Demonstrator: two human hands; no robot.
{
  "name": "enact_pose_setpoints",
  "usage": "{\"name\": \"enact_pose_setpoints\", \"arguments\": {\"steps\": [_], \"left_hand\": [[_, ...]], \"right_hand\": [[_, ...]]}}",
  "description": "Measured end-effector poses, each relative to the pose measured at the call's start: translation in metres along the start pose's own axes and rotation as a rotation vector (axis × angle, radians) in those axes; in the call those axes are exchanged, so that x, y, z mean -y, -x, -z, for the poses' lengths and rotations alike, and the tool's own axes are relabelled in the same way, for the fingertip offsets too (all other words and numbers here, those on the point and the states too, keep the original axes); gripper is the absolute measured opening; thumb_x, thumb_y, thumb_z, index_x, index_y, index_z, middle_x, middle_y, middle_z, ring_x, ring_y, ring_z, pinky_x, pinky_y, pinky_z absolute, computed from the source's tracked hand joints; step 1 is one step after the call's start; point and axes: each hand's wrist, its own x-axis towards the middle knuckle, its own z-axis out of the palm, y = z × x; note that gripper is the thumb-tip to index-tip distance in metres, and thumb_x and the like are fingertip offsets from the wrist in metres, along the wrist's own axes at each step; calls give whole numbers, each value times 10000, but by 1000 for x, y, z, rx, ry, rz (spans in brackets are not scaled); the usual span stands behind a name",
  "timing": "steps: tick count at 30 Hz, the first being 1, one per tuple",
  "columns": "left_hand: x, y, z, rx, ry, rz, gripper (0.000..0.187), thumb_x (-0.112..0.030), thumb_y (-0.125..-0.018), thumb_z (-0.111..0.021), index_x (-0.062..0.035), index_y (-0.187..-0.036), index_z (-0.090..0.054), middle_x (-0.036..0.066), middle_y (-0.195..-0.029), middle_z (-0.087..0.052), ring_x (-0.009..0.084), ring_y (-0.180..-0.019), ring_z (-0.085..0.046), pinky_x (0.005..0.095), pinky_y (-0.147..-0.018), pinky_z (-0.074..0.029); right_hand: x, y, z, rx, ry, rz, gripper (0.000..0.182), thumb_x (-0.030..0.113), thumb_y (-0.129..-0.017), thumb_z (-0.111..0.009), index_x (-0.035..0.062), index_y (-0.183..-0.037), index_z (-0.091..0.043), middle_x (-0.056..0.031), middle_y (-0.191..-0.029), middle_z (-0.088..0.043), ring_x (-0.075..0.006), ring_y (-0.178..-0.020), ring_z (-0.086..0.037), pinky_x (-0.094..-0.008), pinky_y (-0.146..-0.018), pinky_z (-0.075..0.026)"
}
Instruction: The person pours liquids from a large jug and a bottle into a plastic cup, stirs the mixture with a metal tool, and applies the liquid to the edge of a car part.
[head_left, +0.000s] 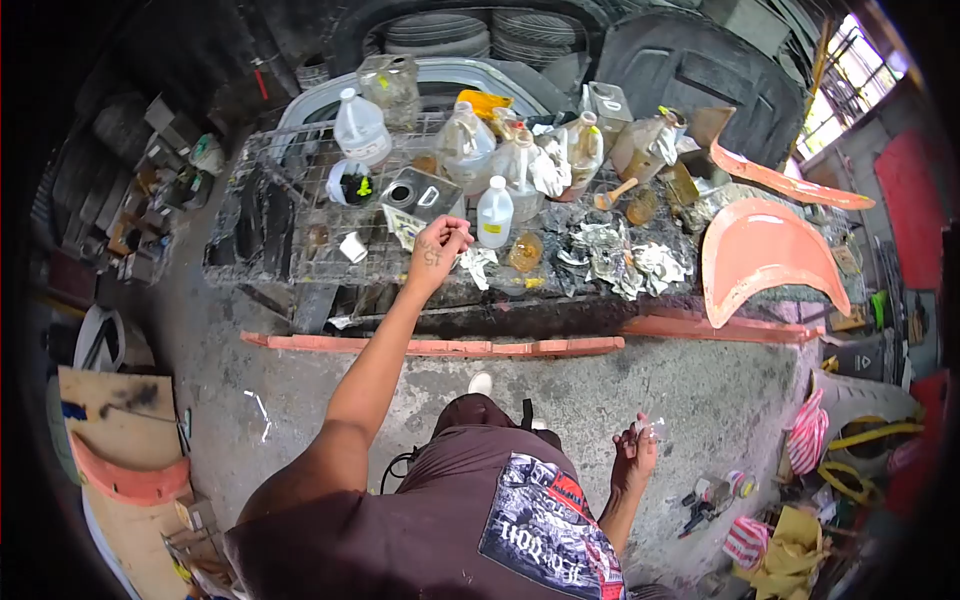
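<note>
My left hand (438,250) is stretched out over the mesh-topped workbench (325,255), its fingers pinched together. A small pinkish spot shows at the fingertips, too small to name. Just right of those fingers stands a small white plastic bottle (495,214) with a yellow label. Behind the hand is a rectangular metal can (424,196) with a round opening. Low at my right side, my right hand (634,458) has its fingers curled around a small clear, see-through object (656,428), whose kind I cannot make out.
Several large jugs (467,150) crowd the bench's back, beside a wooden-handled brush (615,194) and crumpled foil-like sheets (610,255). A curved salmon-coloured panel (770,255) leans at the right. Long salmon strips (440,346) lie along the bench's front. Tools (715,492) are on the floor.
</note>
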Motion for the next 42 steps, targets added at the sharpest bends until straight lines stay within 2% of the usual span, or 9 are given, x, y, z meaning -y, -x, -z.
{"name": "enact_pose_setpoints", "arguments": {"steps": [11,16,18,20,23,29,36,38,42], "left_hand": [[-7,-152,39,-94,-69,-205,231,-90,-944,-631,17,-1148,-639,77,-925,-702,121,-806,-659,262,-747,-536],[43,-255,68,-149,-725,-194,434,-297,-805,-737,35,-1072,-661,186,-972,-725,306,-876,-711,385,-816,-554],[56,-284,68,50,-957,-40,480,-371,-756,-740,36,-1008,-710,236,-1022,-722,366,-942,-705,417,-857,-540],[54,-289,55,157,-821,45,443,-353,-775,-722,32,-993,-745,253,-1065,-716,360,-993,-706,421,-864,-537],[95,-314,46,137,-766,-31,562,-332,-876,-689,31,-1298,-617,229,-1273,-664,334,-1215,-626,392,-1001,-482],[119,-334,53,-51,-800,-264,386,-284,-906,-635,31,-1123,-696,271,-1093,-700,428,-1051,-656,458,-899,-486],[113,-375,69,-149,-797,-299,354,-277,-933,-645,50,-1060,-686,235,-983,-711,410,-924,-671,467,-837,-496],[84,-370,75,-112,-568,-372,310,-225,-955,-624,66,-1050,-667,218,-929,-694,340,-846,-667,455,-794,-504],[14,-377,92,-142,-615,-462,246,-168,-997,-573,54,-1065,-652,156,-902,-688,218,-779,-655,377,-708,-522]], "right_hand": [[-1,29,-11,-129,107,60,512,206,-952,-714,-3,-1383,-532,13,-989,-624,-109,-828,-578,-328,-771,-487],[2,41,-17,-232,87,48,487,161,-955,-699,-12,-1382,-540,-13,-927,-631,-126,-797,-581,-324,-777,-497],[1,43,-17,-259,63,63,463,135,-965,-680,-20,-1380,-546,-34,-864,-629,-141,-776,-585,-329,-789,-507],[-4,46,-7,-245,65,66,444,98,-953,-670,-18,-1366,-556,-51,-895,-651,-148,-779,-601,-335,-778,-515],[-4,51,-7,-270,19,56,434,70,-933,-665,-36,-1342,-564,-70,-912,-662,-159,-780,-625,-335,-773,-522],[-3,67,-15,-362,-46,76,431,90,-915,-689,-45,-1308,-575,-89,-949,-681,-188,-827,-672,-332,-793,-557],[-5,73,-8,-359,-19,66,426,106,-910,-713,-52,-1285,-586,-97,-970,-690,-194,-849,-684,-332,-808,-561],[-11,70,-1,-331,15,54,420,115,-913,-703,-57,-1280,-594,-90,-982,-689,-185,-841,-688,-323,-794,-561],[-4,61,-9,-301,58,40,368,125,-909,-706,-21,-1240,-637,-59,-932,-681,-155,-815,-664,-307,-792,-548]]}}
